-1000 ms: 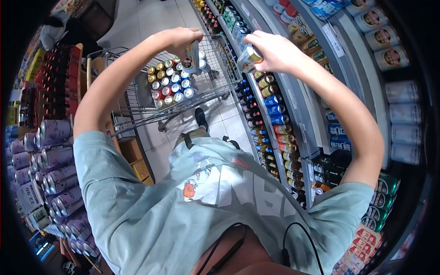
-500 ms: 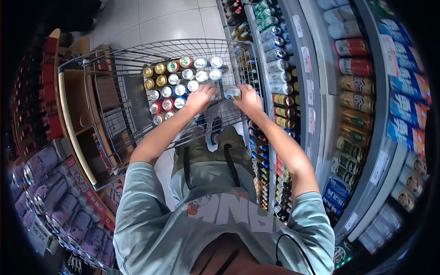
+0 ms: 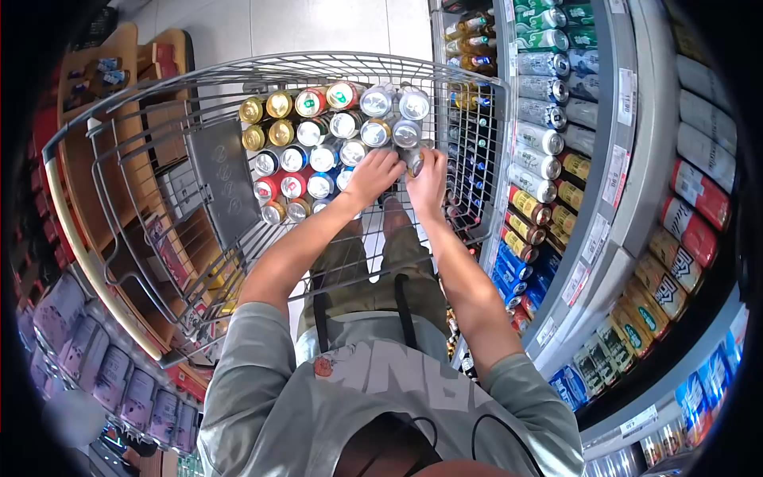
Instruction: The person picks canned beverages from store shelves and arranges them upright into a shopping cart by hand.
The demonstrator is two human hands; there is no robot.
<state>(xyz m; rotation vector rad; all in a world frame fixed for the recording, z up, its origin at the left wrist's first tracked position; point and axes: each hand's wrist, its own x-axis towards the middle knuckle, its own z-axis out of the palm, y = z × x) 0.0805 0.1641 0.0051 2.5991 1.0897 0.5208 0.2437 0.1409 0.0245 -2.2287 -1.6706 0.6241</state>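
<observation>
A shopping cart (image 3: 270, 60) holds rows of upright drink cans, their silver, gold, red and blue tops facing up. My right hand (image 3: 427, 179) is closed round a can (image 3: 414, 165), lowered at the right end of the rows, just below a silver-topped can (image 3: 407, 133). The fingers partly cover its sides. Beside it, my left hand (image 3: 375, 176) rests over the near right cans with its fingers extended, touching the tops near a white-topped can (image 3: 353, 152). What lies under the left fingers is hidden.
To the right, a shelf (image 3: 612, 167) carries stacked cans and price tags. A wooden display unit (image 3: 111, 159) stands left of the cart, and purple-pink packs (image 3: 115, 370) are stacked at lower left. A grey flap (image 3: 220, 179) bounds the cans on the left.
The right hand has brought its can leftward relative to the rows, beside the left hand. My view has shifted, so the cart and cans appear larger and the shelf lies further right.
</observation>
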